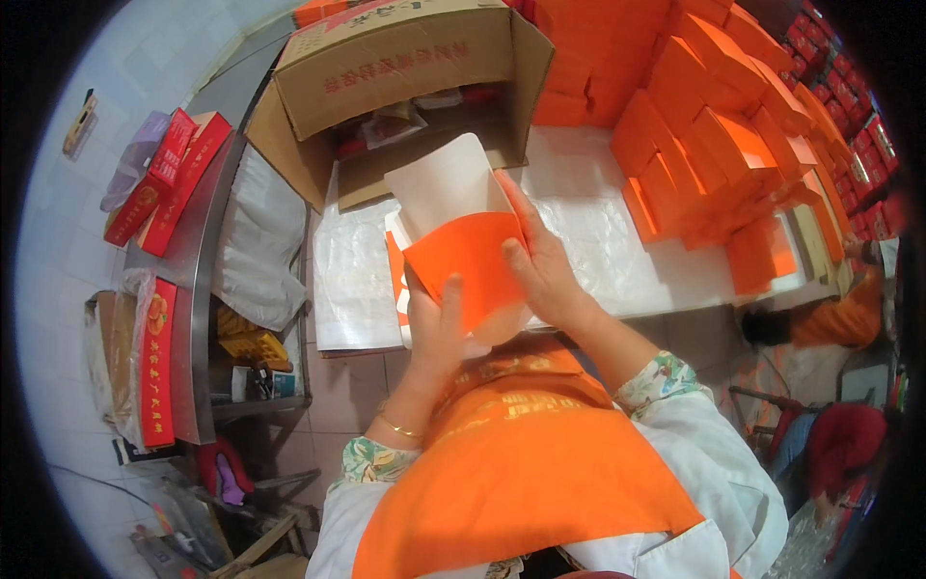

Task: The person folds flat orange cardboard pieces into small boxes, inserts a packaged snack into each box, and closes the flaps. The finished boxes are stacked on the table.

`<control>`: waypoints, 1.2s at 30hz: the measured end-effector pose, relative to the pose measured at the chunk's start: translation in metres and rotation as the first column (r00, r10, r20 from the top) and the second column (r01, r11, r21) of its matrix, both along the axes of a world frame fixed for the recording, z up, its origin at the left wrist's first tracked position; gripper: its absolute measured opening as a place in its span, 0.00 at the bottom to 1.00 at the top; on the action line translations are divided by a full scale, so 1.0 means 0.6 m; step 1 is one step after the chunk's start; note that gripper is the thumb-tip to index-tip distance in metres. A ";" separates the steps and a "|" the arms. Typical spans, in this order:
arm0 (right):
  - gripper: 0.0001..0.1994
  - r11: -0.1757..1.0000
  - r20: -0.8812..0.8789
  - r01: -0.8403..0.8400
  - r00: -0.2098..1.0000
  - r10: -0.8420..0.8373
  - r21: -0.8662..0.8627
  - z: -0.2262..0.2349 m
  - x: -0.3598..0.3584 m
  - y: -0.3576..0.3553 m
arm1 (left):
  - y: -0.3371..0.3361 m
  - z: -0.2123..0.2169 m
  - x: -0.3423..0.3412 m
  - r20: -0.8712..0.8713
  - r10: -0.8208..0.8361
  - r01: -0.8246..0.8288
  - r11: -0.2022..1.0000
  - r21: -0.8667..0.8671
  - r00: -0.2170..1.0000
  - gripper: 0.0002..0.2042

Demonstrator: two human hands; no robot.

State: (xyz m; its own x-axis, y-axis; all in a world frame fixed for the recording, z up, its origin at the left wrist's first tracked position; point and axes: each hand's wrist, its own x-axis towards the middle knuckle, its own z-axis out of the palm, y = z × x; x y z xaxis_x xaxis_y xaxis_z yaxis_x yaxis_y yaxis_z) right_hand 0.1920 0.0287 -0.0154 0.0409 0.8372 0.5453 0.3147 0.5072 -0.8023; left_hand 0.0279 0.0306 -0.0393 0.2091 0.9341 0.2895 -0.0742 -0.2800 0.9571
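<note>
Orange apron cloth point(526, 463) fills the near edge of the view, with white sleeves and floral cuffs on either side. Just beyond it I see both hands raised over the near edge of a work table point(588, 241) covered in clear plastic sheeting.

Between the hands is a flat carton blank point(461, 232), orange on its outer face and white inside, partly folded, its white flap standing up toward the far side. The left hand point(436, 328), with a thin gold bracelet at the wrist, is closed loosely on the blank's lower left edge, thumb laid across the orange face. The right hand point(540, 265) grips the right edge, fingers curled behind, thumb in front.

At the far side an open brown cardboard box point(405, 58) holds packets. To the far right rises a tall stack of finished orange boxes point(714, 135). On the left, red flat packages point(169, 174) lie on a metal shelf point(201, 289).

In my judgement, folding well here means keeping both thumbs pressing along the crease lines, holding the panels square to one another, and steadying the blank above the table so the white flap tucks in cleanly without bending the card.
</note>
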 end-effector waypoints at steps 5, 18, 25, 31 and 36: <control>0.31 0.976 -0.061 0.072 0.994 -0.087 -0.206 -0.016 0.015 -0.005 | -0.013 -0.006 0.006 -0.092 -0.056 0.055 0.998 -0.024 0.994 0.31; 0.30 0.973 -0.210 -0.118 0.975 0.075 -0.198 -0.005 0.054 -0.031 | -0.008 0.028 0.014 -0.059 -0.081 0.083 0.996 0.031 0.995 0.38; 0.28 0.995 -0.212 -0.094 0.974 0.083 -0.041 0.010 0.036 -0.046 | -0.015 0.058 0.014 0.024 -0.114 0.113 0.993 0.013 0.993 0.39; 0.23 0.974 -0.287 -0.132 0.955 0.075 -0.184 -0.002 0.045 -0.052 | -0.030 0.032 0.016 0.044 -0.084 0.080 0.994 0.080 0.996 0.33; 0.20 0.965 -0.201 -0.092 0.979 0.042 -0.247 0.011 0.043 -0.081 | -0.049 0.028 0.013 -0.044 -0.013 0.013 1.000 0.008 0.999 0.27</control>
State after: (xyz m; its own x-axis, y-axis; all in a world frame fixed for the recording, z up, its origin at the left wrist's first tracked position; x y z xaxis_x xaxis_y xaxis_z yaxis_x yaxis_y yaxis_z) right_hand 0.2181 -0.0197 -0.0088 0.0633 0.9513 0.3018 0.1139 0.2935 -0.9492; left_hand 0.0356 0.0010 -0.0225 0.2337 0.9289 0.2872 -0.0358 -0.2869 0.9573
